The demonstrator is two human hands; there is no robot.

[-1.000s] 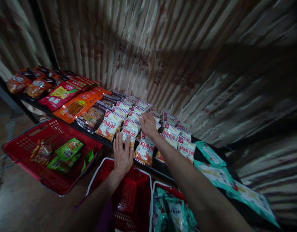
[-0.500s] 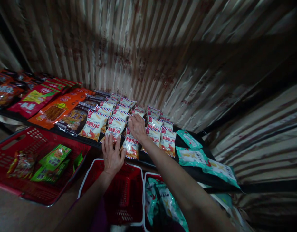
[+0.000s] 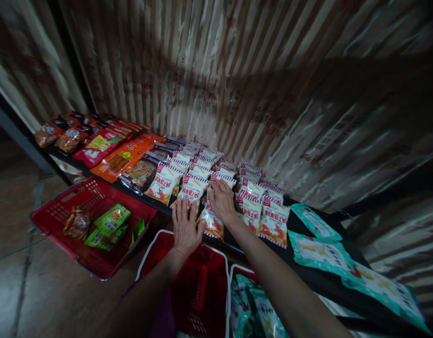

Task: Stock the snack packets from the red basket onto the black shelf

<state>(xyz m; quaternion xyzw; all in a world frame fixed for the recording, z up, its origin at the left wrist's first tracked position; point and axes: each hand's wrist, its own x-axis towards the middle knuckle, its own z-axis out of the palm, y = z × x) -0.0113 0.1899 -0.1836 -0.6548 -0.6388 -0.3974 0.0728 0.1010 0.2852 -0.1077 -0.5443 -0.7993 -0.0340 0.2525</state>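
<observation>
Several white snack bags (image 3: 162, 183) with red lettering and striped top edges lie in overlapping rows on a black shelf (image 3: 234, 241). My left hand (image 3: 186, 230) is open, its spread fingers resting on the lower part of a front snack bag (image 3: 193, 185). Just to its right, my right hand (image 3: 221, 201) lies over the upper part of another front snack bag (image 3: 212, 225), fingers loosely bent and partly touching the bag behind. The palm side of the right hand is hidden.
Orange bags (image 3: 127, 157), red bags (image 3: 102, 143) and brown bags (image 3: 139, 173) lie leftward; teal bags (image 3: 322, 251) lie rightward. Below are a red basket (image 3: 93, 256) with green packets, a white-rimmed red basket (image 3: 226, 281) and another holding teal bags (image 3: 262, 310). Corrugated sheeting (image 3: 209, 70) rises behind.
The view has swung left, so shelf and baskets appear farther right. Both hands stay on the white snack bags; the right hand has come slightly nearer the front.
</observation>
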